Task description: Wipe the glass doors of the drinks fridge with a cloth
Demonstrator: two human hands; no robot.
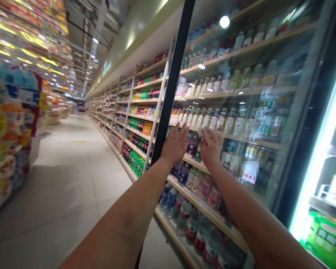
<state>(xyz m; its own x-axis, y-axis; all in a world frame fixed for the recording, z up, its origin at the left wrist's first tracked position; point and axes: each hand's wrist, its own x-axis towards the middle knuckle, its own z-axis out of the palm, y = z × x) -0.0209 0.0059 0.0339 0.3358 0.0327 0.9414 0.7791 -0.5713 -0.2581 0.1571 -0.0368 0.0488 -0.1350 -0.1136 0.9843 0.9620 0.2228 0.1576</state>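
While L hand (pixel 175 144) is laid flat, fingers extended, against the glass door (pixel 242 155) beside its dark frame (pixel 173 74), R hand (pixel 212 146) is held half-curled at same pane, just to the right; whether anything is gripped can't be told, pale patch at fingertips too blurry. Door prob. ajar, as lit cooler (pixel 315 168) w/ green pack (pixel 326 237) is exposed past far edge. Shelved btls (pixel 205 119) are seen thru glass. Risks: door could be swung by uneven push, hands being set near prob. free edge; L fingers could be pinched if frame were shoved into shelving (pixel 146 100); smudges could be left by bare palm; dirty spots could be missed b/c of glare.
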